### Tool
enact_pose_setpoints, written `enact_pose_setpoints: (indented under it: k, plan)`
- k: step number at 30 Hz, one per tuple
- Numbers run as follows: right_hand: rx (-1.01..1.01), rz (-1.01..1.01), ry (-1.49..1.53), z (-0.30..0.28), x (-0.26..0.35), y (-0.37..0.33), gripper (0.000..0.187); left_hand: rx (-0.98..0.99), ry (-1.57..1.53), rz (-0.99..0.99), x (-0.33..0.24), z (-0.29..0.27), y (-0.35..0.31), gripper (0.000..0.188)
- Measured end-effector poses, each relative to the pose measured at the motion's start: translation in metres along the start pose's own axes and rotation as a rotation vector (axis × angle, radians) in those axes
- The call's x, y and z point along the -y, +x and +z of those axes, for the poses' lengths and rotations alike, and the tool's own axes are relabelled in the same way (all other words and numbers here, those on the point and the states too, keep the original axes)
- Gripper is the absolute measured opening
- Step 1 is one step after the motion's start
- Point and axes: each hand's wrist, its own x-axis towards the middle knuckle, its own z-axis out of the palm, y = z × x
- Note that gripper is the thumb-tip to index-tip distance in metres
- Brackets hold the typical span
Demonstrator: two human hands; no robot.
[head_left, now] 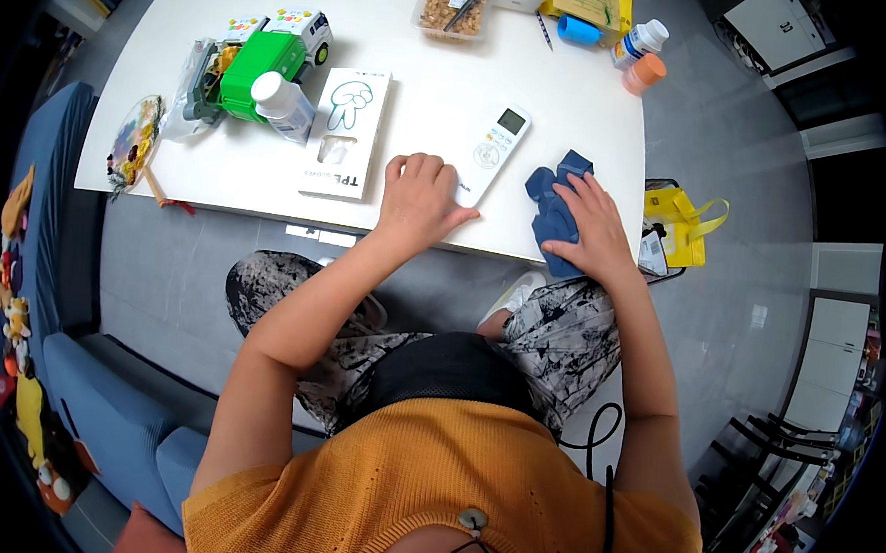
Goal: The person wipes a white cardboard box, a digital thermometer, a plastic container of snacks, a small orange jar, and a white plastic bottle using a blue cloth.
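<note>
My left hand rests on the white table near its front edge, fingers a little bent and thumb stretched out, with nothing in it. Right beside it lies a white remote control with a small grey screen, tilted with its screen end away from me; the hand's fingers are close to its lower end. At the table's right front, my right hand grips a crumpled dark blue cloth, thumb and fingers over it. The cloth's lower end reaches the table edge.
Left of my hands lie a white glove box, a white bottle, a green toy truck and a round decorated fan. Toward the back are a food tub, a blue cup and an orange-capped bottle. A yellow bag stands right.
</note>
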Motion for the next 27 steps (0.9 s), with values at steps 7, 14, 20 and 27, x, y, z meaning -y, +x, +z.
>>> enact_pose_setpoints:
  k: [7, 14, 20, 27]
  plan:
    - [-0.251, 0.165, 0.094, 0.011, -0.008, 0.023, 0.066, 0.245, -0.173, 0.252, -0.016, -0.002, -0.002, 0.024]
    - [-0.114, 0.281, -0.001, -0.002, -0.019, 0.016, 0.055, 0.108, 0.049, 0.186, 0.013, 0.016, 0.056, 0.057]
    - [-0.042, 0.166, 0.072, 0.003, -0.030, 0.001, 0.066, 0.267, 0.155, 0.271, 0.027, 0.040, 0.106, 0.062]
    - [0.024, 0.135, 0.165, 0.005, -0.038, -0.001, 0.071, 0.529, 0.150, 0.299, 0.024, 0.016, 0.115, 0.048]
